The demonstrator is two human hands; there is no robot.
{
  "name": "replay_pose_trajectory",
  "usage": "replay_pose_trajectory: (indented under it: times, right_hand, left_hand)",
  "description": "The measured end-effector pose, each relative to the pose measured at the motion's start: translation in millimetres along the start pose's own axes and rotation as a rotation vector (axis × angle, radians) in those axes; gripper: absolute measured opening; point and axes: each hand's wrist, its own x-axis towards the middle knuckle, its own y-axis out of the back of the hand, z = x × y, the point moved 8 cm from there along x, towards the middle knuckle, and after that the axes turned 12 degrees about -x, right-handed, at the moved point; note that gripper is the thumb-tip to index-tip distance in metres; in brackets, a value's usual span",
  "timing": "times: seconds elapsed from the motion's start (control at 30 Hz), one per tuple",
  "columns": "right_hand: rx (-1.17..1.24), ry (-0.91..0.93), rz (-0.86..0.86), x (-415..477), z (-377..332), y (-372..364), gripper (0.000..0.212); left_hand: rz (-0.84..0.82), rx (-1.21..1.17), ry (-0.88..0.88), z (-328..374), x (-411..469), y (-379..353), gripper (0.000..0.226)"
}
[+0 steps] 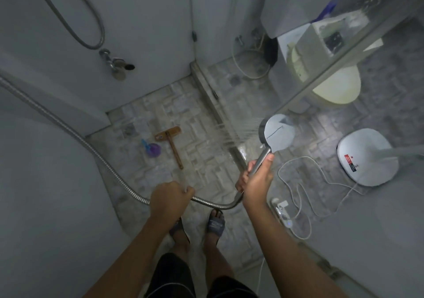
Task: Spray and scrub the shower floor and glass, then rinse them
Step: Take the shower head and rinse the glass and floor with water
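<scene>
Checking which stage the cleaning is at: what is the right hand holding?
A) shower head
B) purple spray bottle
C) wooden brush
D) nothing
A: the right hand grips the running shower head, while the brush and spray bottle lie on the floor.

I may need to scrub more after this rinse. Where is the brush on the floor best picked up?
The brush lies flat on the tiled floor, head at the far end, straight handle pointing back toward the feet. Probably best pinched from above near the handle's free end.

Cream toilet point(337, 91), white appliance base point(367, 158), white power strip point(280, 207), dark sandals point(215, 225)
</scene>
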Motion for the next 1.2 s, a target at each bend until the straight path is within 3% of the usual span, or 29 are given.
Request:
replay_pose_trajectory:
  times: [0.17, 0.53, 0.83, 1.2]
  right_hand:
    - [0.037, -0.058, -0.027, -6.0, 32.2, 14.1, 0.067]
    - [-0.018, -0.238, -0.21, -18.8, 48.9, -38.4, 0.073]
    - [-0.184, -0.365, -0.408, -83.8, 99.8, -109.7, 0.073]
    - [-0.398, -0.298, -0.687, -169.2, 112.6, -203.4, 0.073]
  left_hand:
    - [-0.007, -0.065, 0.038, -10.9, -13.4, -9.3, 0.052]
    - [-0.002, -0.044, 0.04, -31.0, -17.1, 21.6, 0.056]
    - [0.043, -0.036, 0.303, -121.1, -63.1, 44.8, 0.051]
    - [0.259, -0.171, 0.548, -227.9, -147.5, 76.1, 0.051]
